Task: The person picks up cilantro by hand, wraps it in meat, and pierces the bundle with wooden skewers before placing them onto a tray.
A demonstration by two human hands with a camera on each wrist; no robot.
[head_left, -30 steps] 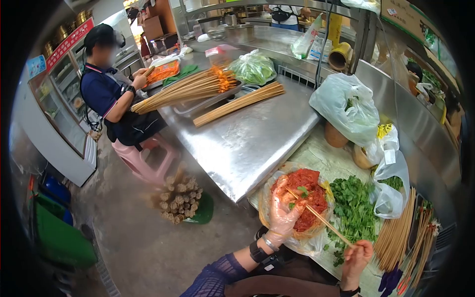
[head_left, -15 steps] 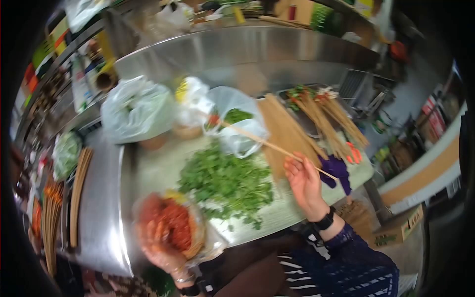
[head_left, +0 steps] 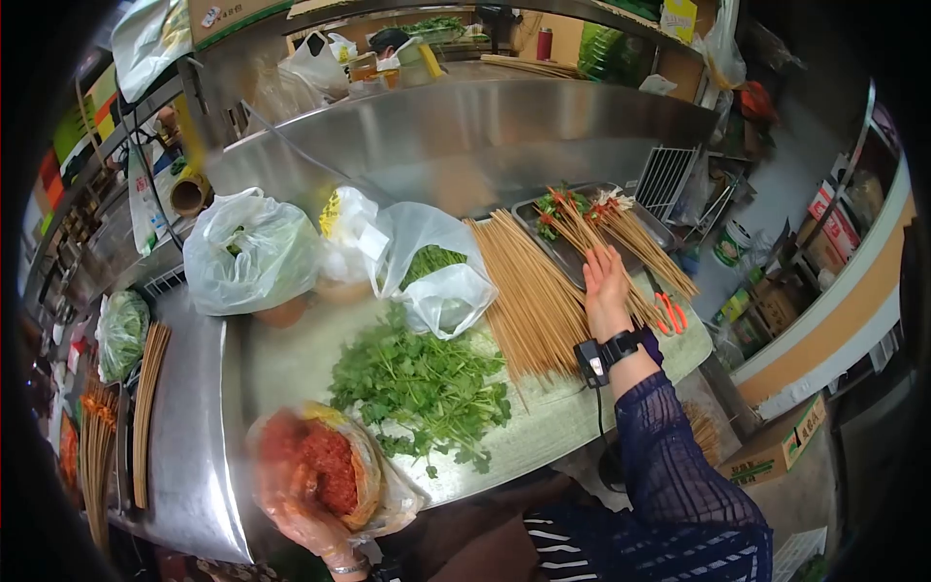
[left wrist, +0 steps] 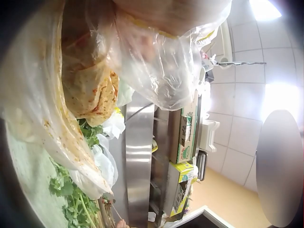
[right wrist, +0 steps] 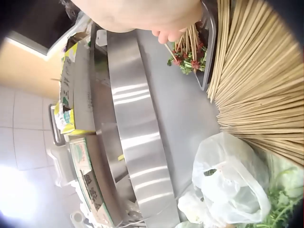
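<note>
Head view: right hand (head_left: 608,294) near food-tipped skewers (head_left: 588,231).

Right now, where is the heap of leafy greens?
In the head view, the leafy greens lie on the pale counter, right of the red mixture and left of the fanned-out wooden skewers.
</note>
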